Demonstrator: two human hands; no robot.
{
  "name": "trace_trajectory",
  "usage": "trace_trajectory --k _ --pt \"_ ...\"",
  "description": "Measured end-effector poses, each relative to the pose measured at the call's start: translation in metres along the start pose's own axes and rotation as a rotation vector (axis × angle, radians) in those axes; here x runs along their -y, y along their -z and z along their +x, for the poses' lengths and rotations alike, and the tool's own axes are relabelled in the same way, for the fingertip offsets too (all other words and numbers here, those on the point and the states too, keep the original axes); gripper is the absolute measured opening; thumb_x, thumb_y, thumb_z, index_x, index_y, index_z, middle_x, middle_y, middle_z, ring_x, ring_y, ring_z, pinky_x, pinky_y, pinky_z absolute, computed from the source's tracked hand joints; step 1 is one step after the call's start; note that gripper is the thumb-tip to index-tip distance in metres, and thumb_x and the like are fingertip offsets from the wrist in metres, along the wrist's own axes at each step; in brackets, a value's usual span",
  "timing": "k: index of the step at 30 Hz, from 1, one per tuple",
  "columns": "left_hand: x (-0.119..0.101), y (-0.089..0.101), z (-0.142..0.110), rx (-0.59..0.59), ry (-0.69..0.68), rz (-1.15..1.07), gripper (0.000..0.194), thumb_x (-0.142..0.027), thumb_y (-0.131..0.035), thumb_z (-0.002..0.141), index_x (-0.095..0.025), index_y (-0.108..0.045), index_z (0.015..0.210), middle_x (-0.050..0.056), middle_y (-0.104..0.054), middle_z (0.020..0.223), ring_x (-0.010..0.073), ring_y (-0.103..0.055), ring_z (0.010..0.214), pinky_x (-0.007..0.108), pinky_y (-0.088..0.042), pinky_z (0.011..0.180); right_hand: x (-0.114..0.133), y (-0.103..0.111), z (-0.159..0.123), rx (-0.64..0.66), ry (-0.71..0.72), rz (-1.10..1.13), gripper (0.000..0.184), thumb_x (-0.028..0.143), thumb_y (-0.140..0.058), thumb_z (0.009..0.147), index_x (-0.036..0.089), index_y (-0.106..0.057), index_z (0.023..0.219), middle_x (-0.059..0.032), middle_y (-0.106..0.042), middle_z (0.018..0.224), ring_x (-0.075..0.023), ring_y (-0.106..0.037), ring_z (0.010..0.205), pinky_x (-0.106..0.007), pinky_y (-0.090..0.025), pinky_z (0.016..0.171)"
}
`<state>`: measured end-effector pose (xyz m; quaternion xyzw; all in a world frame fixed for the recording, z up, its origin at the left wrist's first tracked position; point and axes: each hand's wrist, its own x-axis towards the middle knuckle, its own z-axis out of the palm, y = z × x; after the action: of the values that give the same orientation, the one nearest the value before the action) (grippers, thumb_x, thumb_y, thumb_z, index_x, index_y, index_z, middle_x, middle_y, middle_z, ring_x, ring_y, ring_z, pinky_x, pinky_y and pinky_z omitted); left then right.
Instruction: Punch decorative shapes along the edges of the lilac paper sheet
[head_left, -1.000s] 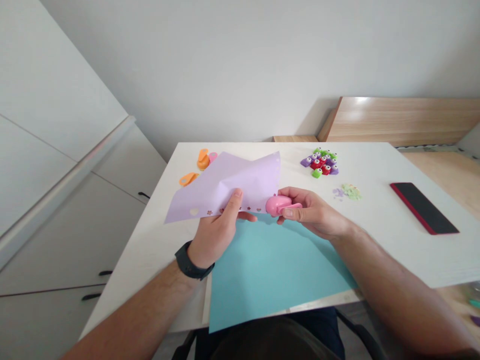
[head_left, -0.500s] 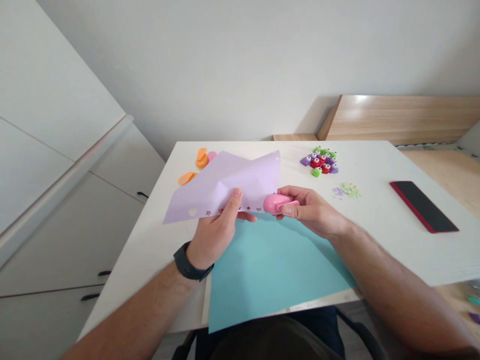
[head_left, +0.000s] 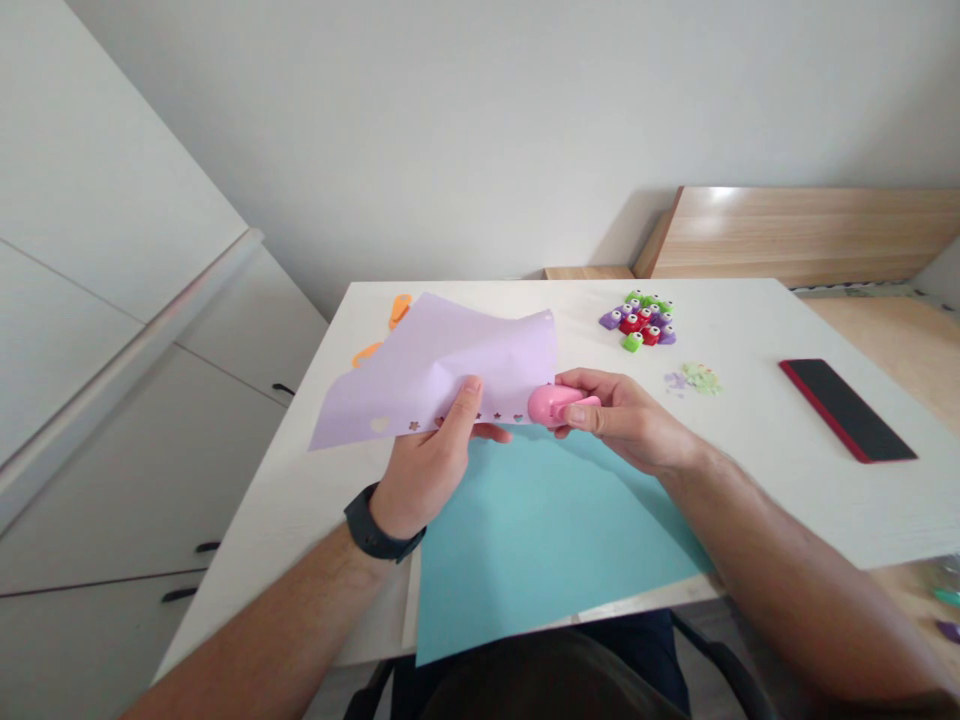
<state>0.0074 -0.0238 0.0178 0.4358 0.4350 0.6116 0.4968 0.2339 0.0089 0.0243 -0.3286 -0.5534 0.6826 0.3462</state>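
My left hand [head_left: 437, 440] pinches the near edge of a purple paper sheet [head_left: 431, 365], thumb on top and fingers below. Small shapes, such as flowers, stars and hearts, are cut along that edge. In my right hand [head_left: 619, 412] is a pink craft punch [head_left: 551, 404], its head over the sheet's near right corner and my thumb on its lever. The punch's underside is hidden. Below both hands a light blue sheet [head_left: 555, 540] lies on the table and overhangs its front edge.
Orange punches [head_left: 400, 309] sit at the back left, partly behind the purple sheet. A cluster of small green, purple and red punches [head_left: 643, 320] stands at the back right. Nearer lie paper cutouts [head_left: 699, 378]. A black, red-edged flat object [head_left: 847, 411] rests on the white table [head_left: 780, 510].
The purple sheet has shifted slightly left and its far part has tilted, now covering the pink thing beside the orange punches. The punch's lever looks pressed lower under my right thumb.
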Motion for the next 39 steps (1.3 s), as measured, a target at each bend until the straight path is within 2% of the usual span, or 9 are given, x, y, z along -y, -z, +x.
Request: trace_trajectory --k 12,15,22,26,32,39 --pt "-0.0011 0.0006 -0.0013 0.020 0.015 0.011 0.026 -0.041 -0.071 0.091 -0.021 -0.070 0.108 0.004 -0.074 0.100 0.0208 -0.073 0.080 0.030 -0.065 0.056 0.0017 0.0007 0.0001 -0.019 -0.016 0.008 0.033 0.034 -0.082 0.083 0.014 -0.073 0.108 -0.0058 -0.070 0.093 -0.0155 -0.062 0.079 -0.030 -0.048 0.074" --pt "-0.0012 0.0007 -0.0015 0.021 0.022 0.020 0.027 -0.041 -0.071 0.091 -0.021 -0.070 0.108 0.004 -0.073 0.101 0.0192 -0.072 0.074 0.031 -0.066 0.056 0.0009 0.0009 0.0012 -0.032 -0.014 0.005 0.032 0.034 -0.082 0.083 0.013 -0.074 0.105 -0.0062 -0.071 0.092 -0.0149 -0.061 0.077 -0.030 -0.048 0.075" --pt "-0.0011 -0.0002 -0.0017 0.006 0.002 0.027 0.028 -0.042 -0.072 0.090 -0.021 -0.070 0.109 0.003 -0.074 0.101 0.0189 -0.072 0.074 0.032 -0.066 0.056 -0.0014 0.0019 0.0001 -0.027 -0.020 -0.002 0.040 0.037 -0.083 0.082 0.015 -0.071 0.113 -0.0069 -0.070 0.099 -0.0169 -0.063 0.083 -0.032 -0.050 0.078" --pt "-0.0029 -0.0017 -0.0022 0.000 0.011 0.022 0.028 -0.043 -0.072 0.089 -0.021 -0.069 0.107 0.004 -0.074 0.104 0.0214 -0.074 0.081 0.032 -0.066 0.056 -0.0012 0.0019 -0.0006 -0.026 -0.034 0.007 0.044 0.038 -0.084 0.080 0.016 -0.069 0.115 -0.0074 -0.069 0.101 -0.0184 -0.062 0.084 -0.034 -0.051 0.079" --pt "-0.0040 -0.0008 -0.0017 -0.029 0.000 0.029 0.028 -0.042 -0.072 0.090 -0.020 -0.070 0.109 0.004 -0.076 0.100 0.0195 -0.073 0.071 0.032 -0.066 0.056 0.0035 0.0022 -0.0003 -0.034 0.015 0.035 0.035 0.037 -0.080 0.083 0.015 -0.070 0.109 -0.0075 -0.068 0.098 -0.0183 -0.061 0.083 -0.034 -0.050 0.078" --pt "-0.0059 -0.0008 -0.0004 -0.017 0.014 -0.016 0.027 -0.041 -0.072 0.089 -0.022 -0.069 0.108 0.005 -0.076 0.104 0.0219 -0.075 0.077 0.033 -0.066 0.057 0.0034 0.0055 0.0013 -0.082 0.033 0.138 0.025 0.034 -0.073 0.086 0.014 -0.072 0.101 -0.0102 -0.069 0.098 -0.0206 -0.062 0.084 -0.036 -0.050 0.076"
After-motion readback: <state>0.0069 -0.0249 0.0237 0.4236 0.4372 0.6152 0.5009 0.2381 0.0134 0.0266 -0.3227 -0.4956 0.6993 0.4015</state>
